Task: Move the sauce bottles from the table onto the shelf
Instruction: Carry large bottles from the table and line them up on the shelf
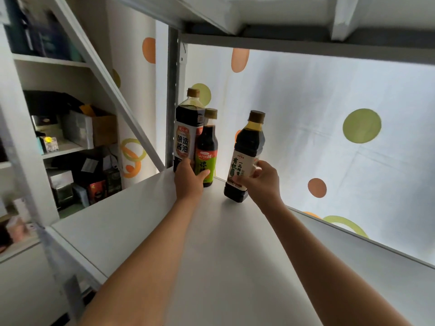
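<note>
Both bare forearms reach forward from the bottom of the head view across the flat white shelf board [141, 227]. At its far end, the left hand [188, 181] wraps its fingers round the lower part of the slim dark bottle with the green label and brown cap [207, 147], which stands on the board touching the larger dark soy-sauce bottle with the white and orange label [187, 130]. That larger bottle stands upright in the back corner, against the grey metal upright [173, 90].

Well to the right of that pair, the right hand [261, 178] grips the dark bottle with the cream label and brown cap [248, 151] by its lower body. This bottle is tilted, its base at or just above the board; whether it fully rests there cannot be told.

As a judgement, the task is well along: one bottle is placed and free of any hand, and two are at the shelf, not yet released. The table is out of sight, so whether more bottles wait there cannot be said.

Behind the shelf hangs a white sheet with green and orange dots [329, 114], lit from behind. Another white shelf board [306, 10] runs overhead. To the left, a second white shelving unit [58, 149] holds boxes and packets.
</note>
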